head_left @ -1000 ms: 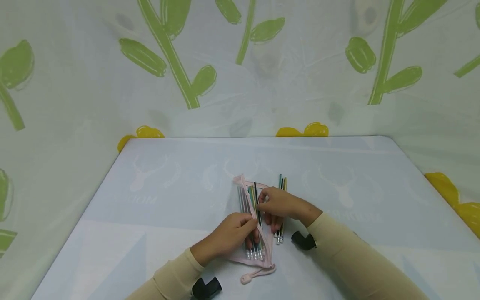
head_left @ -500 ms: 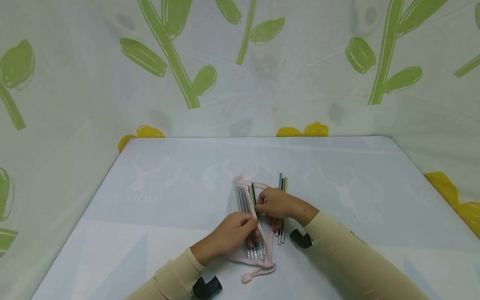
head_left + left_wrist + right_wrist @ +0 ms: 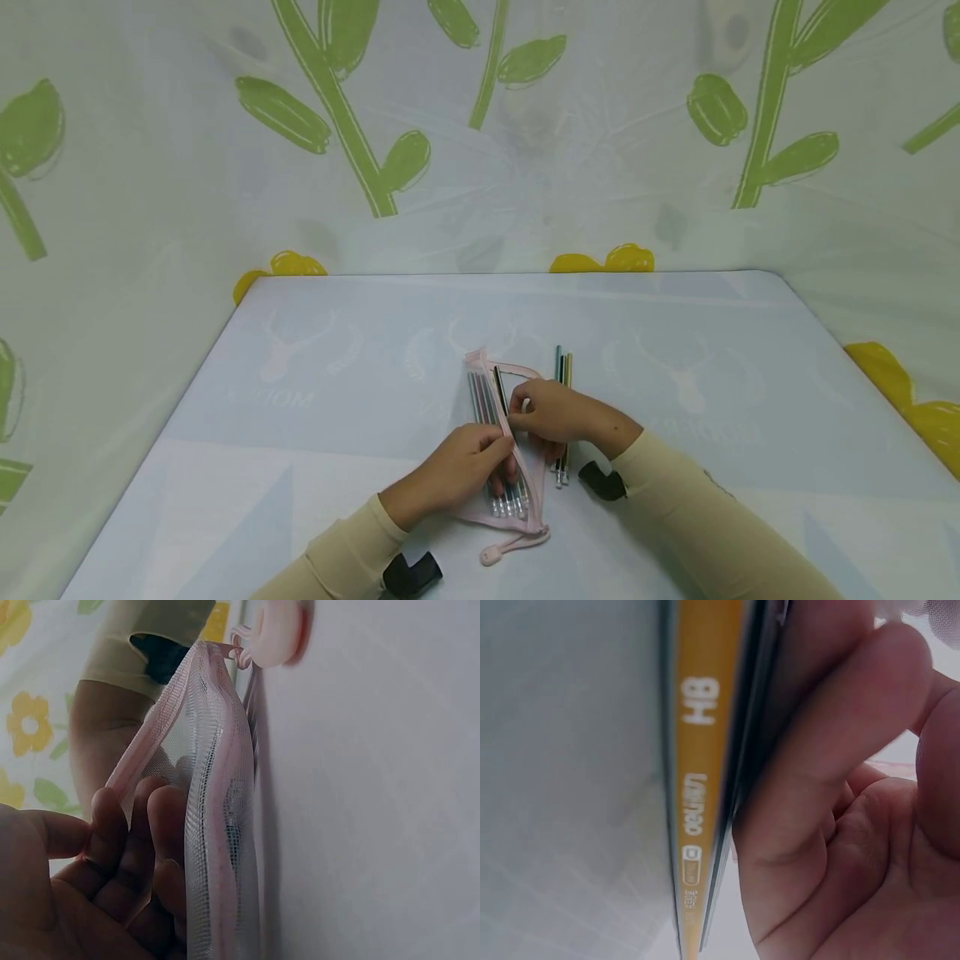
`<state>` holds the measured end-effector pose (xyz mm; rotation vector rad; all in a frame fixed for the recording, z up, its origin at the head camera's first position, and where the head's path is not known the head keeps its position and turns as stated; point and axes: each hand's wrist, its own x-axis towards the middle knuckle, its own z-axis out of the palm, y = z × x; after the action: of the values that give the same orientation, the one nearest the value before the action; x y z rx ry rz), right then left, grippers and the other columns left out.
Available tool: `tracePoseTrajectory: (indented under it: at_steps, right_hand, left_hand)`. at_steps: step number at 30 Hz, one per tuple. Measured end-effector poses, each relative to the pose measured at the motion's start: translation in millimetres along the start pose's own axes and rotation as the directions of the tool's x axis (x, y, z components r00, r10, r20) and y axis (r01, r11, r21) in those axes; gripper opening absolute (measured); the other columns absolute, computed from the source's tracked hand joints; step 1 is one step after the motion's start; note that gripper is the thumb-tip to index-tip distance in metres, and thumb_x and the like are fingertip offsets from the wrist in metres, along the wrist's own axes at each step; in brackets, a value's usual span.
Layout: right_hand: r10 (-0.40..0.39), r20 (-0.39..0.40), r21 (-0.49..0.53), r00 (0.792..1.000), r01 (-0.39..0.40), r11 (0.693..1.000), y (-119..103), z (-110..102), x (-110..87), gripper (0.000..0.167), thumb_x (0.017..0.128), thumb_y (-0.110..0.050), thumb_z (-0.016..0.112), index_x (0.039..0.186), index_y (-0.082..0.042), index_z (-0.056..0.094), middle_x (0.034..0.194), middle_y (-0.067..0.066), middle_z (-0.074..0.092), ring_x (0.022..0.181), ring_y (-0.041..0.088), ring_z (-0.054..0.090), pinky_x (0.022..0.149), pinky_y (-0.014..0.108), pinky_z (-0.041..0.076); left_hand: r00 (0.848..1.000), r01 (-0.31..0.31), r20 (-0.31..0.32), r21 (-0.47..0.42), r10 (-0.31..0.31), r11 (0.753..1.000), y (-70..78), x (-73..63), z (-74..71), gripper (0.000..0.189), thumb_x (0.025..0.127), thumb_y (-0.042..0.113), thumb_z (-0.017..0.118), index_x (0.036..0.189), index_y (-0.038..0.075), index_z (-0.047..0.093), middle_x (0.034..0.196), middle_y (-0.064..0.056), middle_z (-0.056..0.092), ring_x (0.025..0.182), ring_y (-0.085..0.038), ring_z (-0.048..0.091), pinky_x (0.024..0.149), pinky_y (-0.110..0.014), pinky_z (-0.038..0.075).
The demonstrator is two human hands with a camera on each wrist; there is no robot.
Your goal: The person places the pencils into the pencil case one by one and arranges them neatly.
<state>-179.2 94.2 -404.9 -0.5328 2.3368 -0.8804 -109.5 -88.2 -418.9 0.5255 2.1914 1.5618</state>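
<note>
Pinching the pink edging of a flat, translucent mesh pouch (image 3: pixel 535 487): left hand (image 3: pixel 457 467), thumb and forefinger meeting on the strip, other fingers bent. Pouch lies on the pale blue-and-white printed worktop (image 3: pixel 337 517), partly under this hand, reaching beyond it and to its right. Through the mesh, past the knuckles, a row of slim pencils (image 3: pixel 482 400); silver-ferruled ends show on the near side of the hand. One slim black pencil (image 3: pixel 501 392) slants at the pouch mouth, between the two hands.

Right hand (image 3: pixel 558 412) bends over the mouth, fingers curled, tips close by that black pencil; whether they grip it or the pouch edge, cannot tell. Under this hand, projecting past its far and near sides, three loose pencils side by side: teal (image 3: pixel 558 360), black, yellow. Yellow one, lettered HB, runs just beside the fingers in the right wrist view. Pink cord with an oval tab (image 3: pixel 491 555) trails from the pouch corner, nearer the person than either hand.
</note>
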Motion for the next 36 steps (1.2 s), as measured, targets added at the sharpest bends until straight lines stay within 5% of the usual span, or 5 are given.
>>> tracePoseTrajectory:
  at_steps: [16, 36]
  right_hand:
    - [-0.112, -0.05, -0.038, 0.992, 0.111, 0.993, 9, -9, -12.8, 0.006, 0.098, -0.016, 0.057, 0.096, -0.011, 0.06, 0.057, -0.003, 0.053, 0.039, 0.009, 0.052, 0.041, 0.024, 0.045]
    - [-0.029, -0.188, -0.067, 0.982, 0.016, 0.998, 27, -30, -21.6, 0.013, 0.099, -0.02, 0.058, 0.093, -0.009, 0.061, 0.065, 0.002, 0.055, 0.044, 0.015, 0.053, 0.049, 0.031, 0.048]
  left_hand:
    - [1.0, 0.022, -0.009, -0.006, -0.022, 1.0, 0.9, -0.7, 0.6, 0.035, 0.103, 0.021, 0.046, 0.081, 0.001, 0.065, 0.08, -0.011, 0.072, 0.06, -0.013, 0.061, 0.062, -0.026, 0.052]
    - [0.999, 0.043, -0.004, 0.039, -0.042, 0.998, -2.2, 0.9, 1.2, 0.035, 0.103, 0.022, 0.046, 0.081, 0.003, 0.065, 0.079, -0.005, 0.069, 0.061, -0.011, 0.061, 0.064, -0.026, 0.052]
